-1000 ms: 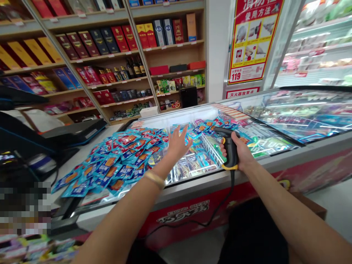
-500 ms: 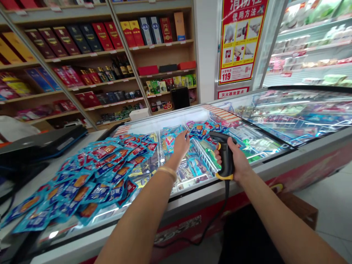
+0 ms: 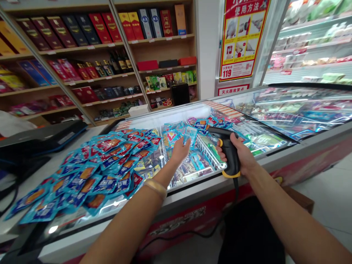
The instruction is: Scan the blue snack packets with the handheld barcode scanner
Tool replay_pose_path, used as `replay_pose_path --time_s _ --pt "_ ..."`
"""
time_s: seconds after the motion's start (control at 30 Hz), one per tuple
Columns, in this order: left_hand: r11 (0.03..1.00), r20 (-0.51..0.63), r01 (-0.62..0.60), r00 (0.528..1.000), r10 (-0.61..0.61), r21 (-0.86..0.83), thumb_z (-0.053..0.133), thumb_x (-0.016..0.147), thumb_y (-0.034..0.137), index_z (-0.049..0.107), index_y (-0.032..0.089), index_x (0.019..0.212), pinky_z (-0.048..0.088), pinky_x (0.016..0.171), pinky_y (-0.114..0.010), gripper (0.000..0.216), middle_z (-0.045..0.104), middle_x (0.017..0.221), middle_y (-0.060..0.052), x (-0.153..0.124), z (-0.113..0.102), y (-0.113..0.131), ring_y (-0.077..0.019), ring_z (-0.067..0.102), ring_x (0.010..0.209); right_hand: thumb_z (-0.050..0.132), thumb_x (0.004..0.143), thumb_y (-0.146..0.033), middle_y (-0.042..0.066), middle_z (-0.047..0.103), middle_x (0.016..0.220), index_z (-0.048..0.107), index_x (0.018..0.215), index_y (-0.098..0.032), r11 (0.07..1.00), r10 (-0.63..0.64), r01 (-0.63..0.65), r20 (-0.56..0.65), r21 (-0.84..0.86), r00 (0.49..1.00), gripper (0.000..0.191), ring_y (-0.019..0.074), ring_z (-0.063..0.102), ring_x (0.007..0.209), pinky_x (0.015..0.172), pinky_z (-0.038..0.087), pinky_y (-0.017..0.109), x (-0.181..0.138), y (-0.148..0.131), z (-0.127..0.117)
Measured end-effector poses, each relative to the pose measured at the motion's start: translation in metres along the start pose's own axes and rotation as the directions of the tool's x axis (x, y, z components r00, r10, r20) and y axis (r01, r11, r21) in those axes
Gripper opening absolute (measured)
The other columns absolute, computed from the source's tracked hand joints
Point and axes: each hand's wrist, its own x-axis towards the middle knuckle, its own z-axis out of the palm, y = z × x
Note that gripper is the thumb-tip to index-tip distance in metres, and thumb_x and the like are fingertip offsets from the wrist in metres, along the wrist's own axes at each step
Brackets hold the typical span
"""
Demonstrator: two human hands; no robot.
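My right hand (image 3: pixel 241 153) is closed round the grip of a black barcode scanner (image 3: pixel 227 148) with a yellow base, its head pointing left over the glass lid of the chest freezer (image 3: pixel 277 163). My left hand (image 3: pixel 180 149) pinches a small blue snack packet (image 3: pixel 190 134) and holds it up in front of the scanner. A wide heap of blue and red snack packets (image 3: pixel 93 168) lies on the lid to the left. A smaller group of packets (image 3: pixel 203 123) lies beyond my hands.
A black cash register (image 3: pixel 41 137) stands at the far left on the counter. Wooden shelves (image 3: pixel 110 47) of boxed goods line the back wall. A red poster (image 3: pixel 240 38) hangs to the right, beside an open chiller (image 3: pixel 310 47). The scanner's cable (image 3: pixel 192 231) hangs down the freezer front.
My left hand reached out flat to the far packets, closed on one and drew it back in front of the scanner. My right hand kept hold of the scanner. The view shifted a little rightward.
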Motion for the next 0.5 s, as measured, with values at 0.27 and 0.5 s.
replay_pose_path --time_s 0.27,0.5 --pt "0.995 0.03 -0.02 0.999 0.017 0.096 0.048 0.09 0.038 0.067 0.013 0.098 0.05 0.078 -0.034 0.032 0.071 0.084 -0.006 -0.0008 -0.0012 0.0093 -0.0211 0.064 0.079 0.06 0.084 -0.058 0.005 0.059 0.068 0.062 0.081 -0.018 0.998 0.043 -0.039 0.063 -0.057 0.997 0.041 0.0118 0.048 0.049 0.039 0.042 0.02 -0.002 0.0003 -0.0004" --pt "0.998 0.057 -0.027 0.998 0.024 0.063 0.047 0.092 0.037 0.067 0.017 0.099 0.05 0.07 -0.03 0.03 0.069 0.074 -0.003 -0.001 -0.0003 0.0073 -0.0196 0.063 0.072 0.059 0.084 -0.058 0.005 0.059 0.069 0.061 0.081 -0.018 0.996 0.082 -0.078 0.075 -0.049 0.994 0.04 0.0115 0.048 0.049 0.039 0.042 0.019 0.0001 0.0009 -0.0037"
